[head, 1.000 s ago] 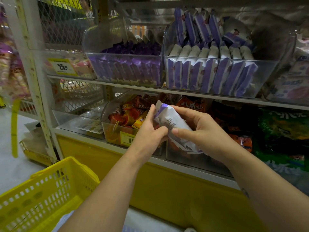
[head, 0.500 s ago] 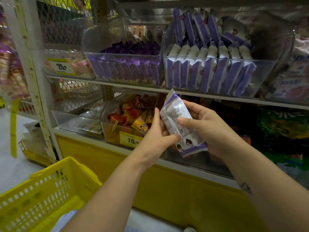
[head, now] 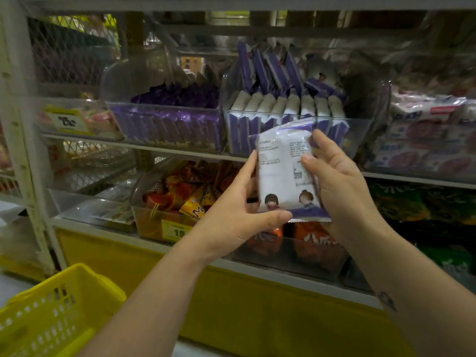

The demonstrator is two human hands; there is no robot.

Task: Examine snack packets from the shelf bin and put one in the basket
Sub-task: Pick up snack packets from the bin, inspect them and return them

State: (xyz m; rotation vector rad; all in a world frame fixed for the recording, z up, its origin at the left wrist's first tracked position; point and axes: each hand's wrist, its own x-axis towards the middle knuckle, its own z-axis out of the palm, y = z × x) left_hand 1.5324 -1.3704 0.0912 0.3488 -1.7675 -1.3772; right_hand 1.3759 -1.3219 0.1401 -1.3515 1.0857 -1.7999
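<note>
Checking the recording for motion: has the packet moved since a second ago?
Yes. The packet has risen and turned upright, its top now overlapping the bin above.

Sitting on the lower shelf point(head: 144, 229): a clear tub of orange and red snacks point(head: 177, 194) wearing a yellow price tag point(head: 176, 231). Lying to the right: green bags point(head: 401, 202). Resting up high on the right: pink and white packs point(head: 425, 140). Showing at the far left: wire mesh point(head: 69, 52).

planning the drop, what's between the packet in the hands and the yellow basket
In the head view, only the left forearm and the shelf's yellow base panel lie between the packet and the basket.
</note>
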